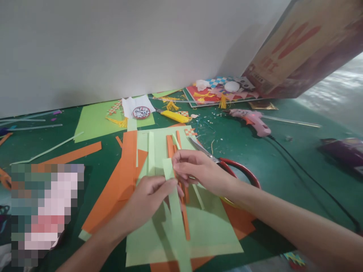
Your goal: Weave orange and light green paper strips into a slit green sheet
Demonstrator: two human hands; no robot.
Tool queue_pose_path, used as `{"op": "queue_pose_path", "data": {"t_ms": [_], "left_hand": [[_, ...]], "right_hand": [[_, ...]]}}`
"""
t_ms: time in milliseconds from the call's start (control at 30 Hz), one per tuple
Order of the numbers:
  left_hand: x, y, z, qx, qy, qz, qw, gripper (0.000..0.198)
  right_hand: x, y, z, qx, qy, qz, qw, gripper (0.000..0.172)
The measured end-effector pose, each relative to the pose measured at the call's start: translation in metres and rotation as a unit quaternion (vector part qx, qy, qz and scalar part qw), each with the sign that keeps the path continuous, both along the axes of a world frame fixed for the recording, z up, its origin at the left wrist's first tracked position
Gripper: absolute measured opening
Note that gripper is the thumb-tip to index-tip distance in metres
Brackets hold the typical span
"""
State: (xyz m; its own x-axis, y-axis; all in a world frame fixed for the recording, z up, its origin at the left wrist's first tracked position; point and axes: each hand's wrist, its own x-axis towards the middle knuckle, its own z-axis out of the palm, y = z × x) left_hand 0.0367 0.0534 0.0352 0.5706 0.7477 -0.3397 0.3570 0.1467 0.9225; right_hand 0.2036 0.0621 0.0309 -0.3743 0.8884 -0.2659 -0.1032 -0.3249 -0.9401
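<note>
Fingers of the left hand (151, 195) pinch a pale green paper strip (176, 213) near its far end, over green sheets (211, 232) at near middle. The right hand (200, 169) curls just beside the strip's right edge, fingertips bunched; what they grip, I cannot tell. Scissors (217, 160) lie right of the strip, a pink glue gun (256, 121) farther right.

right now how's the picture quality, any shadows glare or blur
Head view, centre: a soft shadow falls on the pale green paper below the left hand; head view, upper right: bright streaks on the grey surface; head view, right edge: the purple object looks blurred; head view, lower left: a pixelated patch hides detail.
</note>
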Motion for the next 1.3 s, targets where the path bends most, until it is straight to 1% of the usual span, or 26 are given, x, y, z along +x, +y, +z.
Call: {"op": "queue_pose_path", "data": {"t_ms": [133,267,367,433,567,667,800,967,1133,1300], "left_hand": [[0.001,0.000,-0.004,0.023,0.033,-0.021,0.999,0.038],[0.002,-0.001,-0.005,0.046,0.052,-0.012,0.998,0.042],[0.002,-0.001,-0.004,0.040,0.060,-0.013,0.997,0.042],[0.002,-0.001,-0.002,0.040,0.040,0.007,0.998,0.035],[-0.002,0.000,0.001,0.082,0.001,0.082,0.993,0.023],[-0.004,0.002,-0.001,0.085,-0.004,0.086,0.993,0.021],[-0.003,0.003,-0.004,0.062,-0.022,0.075,0.995,0.021],[-0.002,0.002,-0.004,0.044,-0.027,0.081,0.995,0.022],[-0.003,0.004,-0.003,0.058,-0.023,0.108,0.992,0.023],[-0.008,0.009,-0.002,0.109,-0.012,0.151,0.982,0.026]], "right_hand": [[-0.002,-0.001,0.000,-0.011,0.012,0.013,1.000,0.011],[-0.004,-0.001,0.001,-0.006,0.007,0.017,1.000,0.009],[-0.005,-0.001,-0.001,-0.002,-0.002,0.016,1.000,0.006],[-0.005,-0.001,-0.002,0.008,-0.021,0.018,1.000,0.004],[-0.004,0.000,-0.004,0.036,-0.067,0.038,0.996,0.003],[-0.005,0.000,-0.005,0.044,-0.073,0.038,0.996,0.004],[-0.006,-0.001,-0.006,0.048,-0.065,0.033,0.996,0.003],[-0.005,0.000,-0.007,0.036,-0.067,0.046,0.996,0.004],[-0.007,-0.001,-0.007,0.014,-0.063,0.059,0.996,0.005],[-0.007,-0.001,-0.008,0.000,-0.058,0.083,0.995,0.007]]}}
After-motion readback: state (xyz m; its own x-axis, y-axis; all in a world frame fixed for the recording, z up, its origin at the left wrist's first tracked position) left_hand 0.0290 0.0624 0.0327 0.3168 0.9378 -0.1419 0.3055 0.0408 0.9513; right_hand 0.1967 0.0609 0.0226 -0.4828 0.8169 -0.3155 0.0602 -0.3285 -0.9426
